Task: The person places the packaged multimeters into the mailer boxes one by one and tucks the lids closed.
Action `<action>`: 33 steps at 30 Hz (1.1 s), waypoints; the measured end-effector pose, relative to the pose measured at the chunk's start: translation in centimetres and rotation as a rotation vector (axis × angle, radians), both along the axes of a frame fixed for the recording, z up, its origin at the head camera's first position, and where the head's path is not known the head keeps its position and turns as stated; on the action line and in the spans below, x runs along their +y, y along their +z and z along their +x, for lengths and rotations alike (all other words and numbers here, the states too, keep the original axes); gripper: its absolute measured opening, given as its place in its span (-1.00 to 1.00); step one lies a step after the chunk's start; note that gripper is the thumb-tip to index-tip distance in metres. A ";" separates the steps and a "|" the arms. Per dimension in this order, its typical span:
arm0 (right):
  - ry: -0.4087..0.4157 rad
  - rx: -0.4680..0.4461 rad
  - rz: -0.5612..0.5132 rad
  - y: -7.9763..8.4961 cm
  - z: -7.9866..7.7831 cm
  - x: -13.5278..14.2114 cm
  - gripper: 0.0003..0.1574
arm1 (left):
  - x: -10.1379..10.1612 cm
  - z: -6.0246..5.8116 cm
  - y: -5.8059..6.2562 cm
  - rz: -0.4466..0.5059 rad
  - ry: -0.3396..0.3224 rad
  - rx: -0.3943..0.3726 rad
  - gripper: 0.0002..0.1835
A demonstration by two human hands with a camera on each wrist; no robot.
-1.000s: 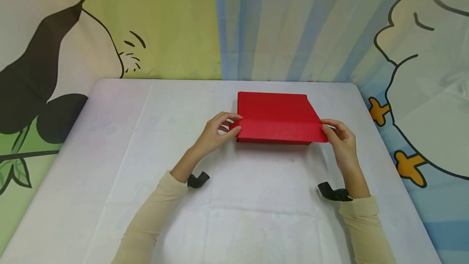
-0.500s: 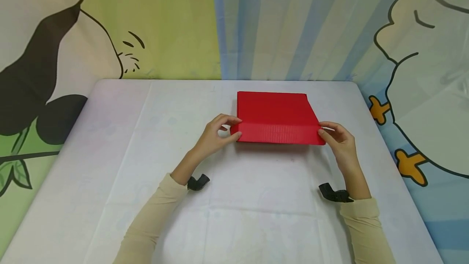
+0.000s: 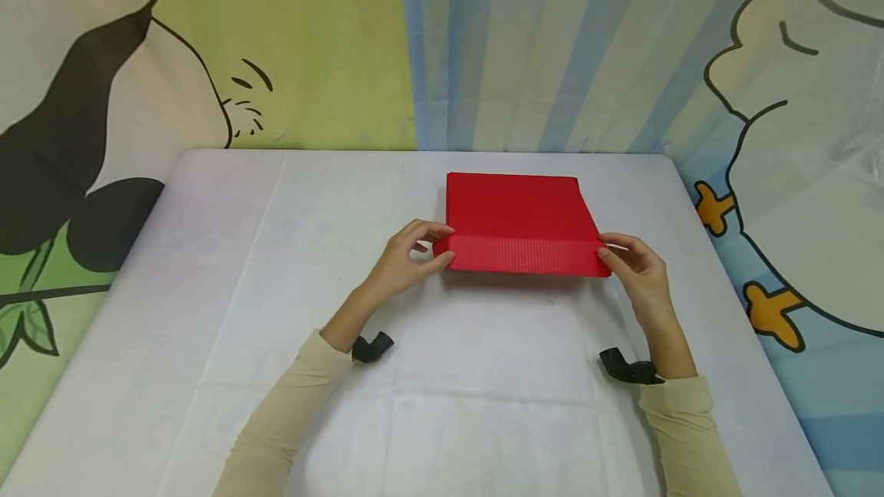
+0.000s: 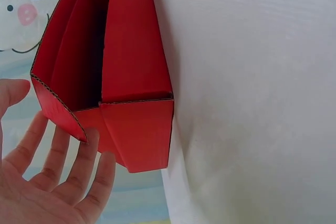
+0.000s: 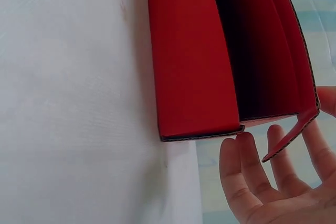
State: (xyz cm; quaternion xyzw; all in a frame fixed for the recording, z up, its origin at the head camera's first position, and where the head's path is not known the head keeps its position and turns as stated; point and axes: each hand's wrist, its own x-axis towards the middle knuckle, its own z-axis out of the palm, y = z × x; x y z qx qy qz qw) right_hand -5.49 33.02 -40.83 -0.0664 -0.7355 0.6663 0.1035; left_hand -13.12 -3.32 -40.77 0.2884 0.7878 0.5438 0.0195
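Observation:
A red corrugated cardboard box (image 3: 518, 205) sits on the table with its hinged lid lowered over it. Its ribbed front flap (image 3: 525, 255) faces me. My left hand (image 3: 407, 253) holds the lid's left front corner between thumb and fingers. In the left wrist view, the fingertips rest along the small side flap (image 4: 58, 109). The right hand (image 3: 638, 267) holds the right front corner, its fingers around the other side flap (image 5: 289, 137). A dark gap shows between the lid and the box's front wall (image 5: 194, 51). The box's floor is hidden in shadow.
A white cloth covers the table (image 3: 483, 405). Behind it hangs a printed curtain (image 3: 552, 44) with cartoon figures and stripes. A black wrist mount (image 3: 373, 347) is on the left wrist, another wrist mount (image 3: 628, 366) on the right.
Both hands have moved slightly down and toward me with the lid's front edge. The right hand has also shifted a little left. The dark strip under the flap is now covered in the head view.

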 end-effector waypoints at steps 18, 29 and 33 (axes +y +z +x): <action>0.000 0.004 -0.088 -1.9 0.3 -0.1 -0.67 | -0.2 0.4 -1.5 -0.041 -0.012 0.007 -0.62; -0.009 -0.024 -0.056 -3.3 0.6 -0.1 -0.62 | 0.0 0.9 -2.7 -0.130 0.015 0.069 -0.63; 0.001 0.015 -0.067 -4.3 0.6 -0.2 -0.60 | 0.0 0.9 -3.4 -0.125 0.033 0.078 -0.65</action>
